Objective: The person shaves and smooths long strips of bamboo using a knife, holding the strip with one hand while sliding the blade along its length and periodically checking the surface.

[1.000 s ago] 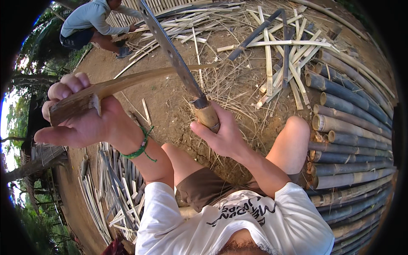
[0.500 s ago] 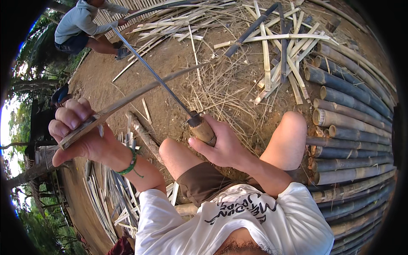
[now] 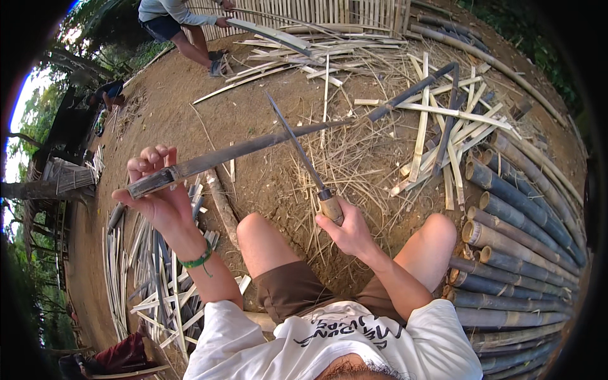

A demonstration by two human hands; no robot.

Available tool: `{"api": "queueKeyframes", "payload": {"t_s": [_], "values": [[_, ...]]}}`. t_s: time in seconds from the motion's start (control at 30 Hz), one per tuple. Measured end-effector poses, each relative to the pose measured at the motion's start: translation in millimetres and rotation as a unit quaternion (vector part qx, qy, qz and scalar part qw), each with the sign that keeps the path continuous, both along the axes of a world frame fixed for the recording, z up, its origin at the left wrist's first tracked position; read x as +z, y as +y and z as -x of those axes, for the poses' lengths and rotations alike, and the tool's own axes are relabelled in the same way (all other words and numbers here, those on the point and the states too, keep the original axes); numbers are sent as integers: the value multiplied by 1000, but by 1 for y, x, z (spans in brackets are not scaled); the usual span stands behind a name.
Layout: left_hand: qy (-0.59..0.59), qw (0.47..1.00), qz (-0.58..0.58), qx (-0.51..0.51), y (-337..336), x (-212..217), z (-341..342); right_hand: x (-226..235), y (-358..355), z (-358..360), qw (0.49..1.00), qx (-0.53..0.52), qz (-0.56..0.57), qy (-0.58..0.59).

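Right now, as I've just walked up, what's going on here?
The person's left hand holds a long dark strip near one end; the right hand grips a knife, which crosses the strip in this view, contact unclear. Pale strips lie in a loose heap ahead, poles to the right. Farther off, another person holds a long piece.

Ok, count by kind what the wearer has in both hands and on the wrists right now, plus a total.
Knife, in the right hand: 1
Dark bamboo strip, in the left hand: 1
Green wristband, on the left wrist: 1
Total: 3
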State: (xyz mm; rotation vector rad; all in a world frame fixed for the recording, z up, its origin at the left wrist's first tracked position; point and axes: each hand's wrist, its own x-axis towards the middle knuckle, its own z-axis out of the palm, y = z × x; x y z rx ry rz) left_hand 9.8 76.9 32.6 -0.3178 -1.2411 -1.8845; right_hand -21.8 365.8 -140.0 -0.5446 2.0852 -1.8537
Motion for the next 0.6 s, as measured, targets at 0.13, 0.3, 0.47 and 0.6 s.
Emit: {"api": "queueKeyframes", "payload": {"t_s": [0.13,0.3,0.47,0.6], "values": [[-112,957,-194,186,8,-15,-25,-21,-3,-5,1000,-9,-22,-8],[53,934,-352,-39,-39,-61,-34,-36,-10,-10,999,-5,-29,-33],[151,905,-397,-20,-7,-58,-18,-27,-17,-11,1000,-4,-11,-29],[146,934,-292,146,37,-44,-2,-8,-24,-15,1000,-22,2,-21]]}}
